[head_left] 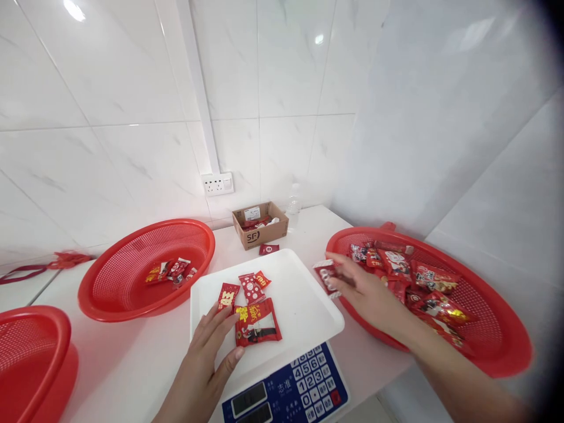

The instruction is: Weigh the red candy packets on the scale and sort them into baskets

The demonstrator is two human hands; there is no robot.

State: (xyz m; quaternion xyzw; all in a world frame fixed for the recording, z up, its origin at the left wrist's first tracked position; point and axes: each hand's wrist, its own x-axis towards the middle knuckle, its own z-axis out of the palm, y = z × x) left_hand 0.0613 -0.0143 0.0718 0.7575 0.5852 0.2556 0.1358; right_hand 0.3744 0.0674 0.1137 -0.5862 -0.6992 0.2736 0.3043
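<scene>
My right hand [359, 288] pinches a small red-and-white snack packet [326, 278] at the right edge of the scale's white tray [304, 317]. My left hand [207, 346] rests over the tray's left side with its fingers apart. Its fingertips touch or hover at a small red packet [228, 295] and a larger red packet with yellow print [259, 323]; contact I cannot tell. Behind these lie a dotted red packet [252, 288] and a tiny red-orange packet [262, 279]. Below the tray shows the scale's blue keypad panel [286, 388].
At right, a red basket [506, 329] holds several snack packets. Another red basket [106, 294] at left holds a few packets, with a third basket [57, 335] nearer. Behind the tray stand a cardboard box [264, 237], a red packet [269, 249] and a clear bottle [294, 200].
</scene>
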